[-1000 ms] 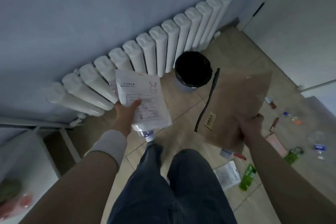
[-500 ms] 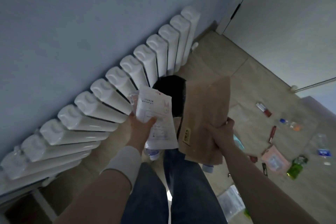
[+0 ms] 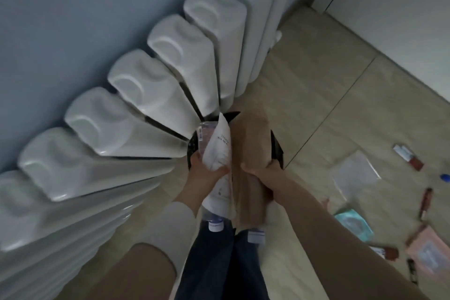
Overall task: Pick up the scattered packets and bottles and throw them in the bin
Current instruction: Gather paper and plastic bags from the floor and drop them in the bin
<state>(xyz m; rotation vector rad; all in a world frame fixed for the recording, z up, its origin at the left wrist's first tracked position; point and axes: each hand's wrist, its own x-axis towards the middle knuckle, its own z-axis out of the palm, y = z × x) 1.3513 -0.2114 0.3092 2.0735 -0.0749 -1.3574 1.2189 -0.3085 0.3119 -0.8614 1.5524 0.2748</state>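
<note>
Person seen from above: left hand (image 3: 203, 174) at 11 o'clock with pale grey sleeve cuff (image 3: 179, 220); right hand (image 3: 264, 172) bare-armed; dark blue jeans (image 3: 219, 263) at 6 o'clock.

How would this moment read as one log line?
left hand: white packet, bottle | right hand: brown bag | over bin | not dropped

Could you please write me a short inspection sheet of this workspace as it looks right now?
Surface: beige tiled floor, littered on the right.
Job's things: white packet and clear bottle in the left hand; brown paper bag in the right hand, all held over the black bin.
Clutter: clear plastic bag, teal packet, pink packet, small red tubes.
Grippers: both hands closed on their loads.
Cables: nothing seen.
Surroundings: white radiator, blue wall, white door.
</note>
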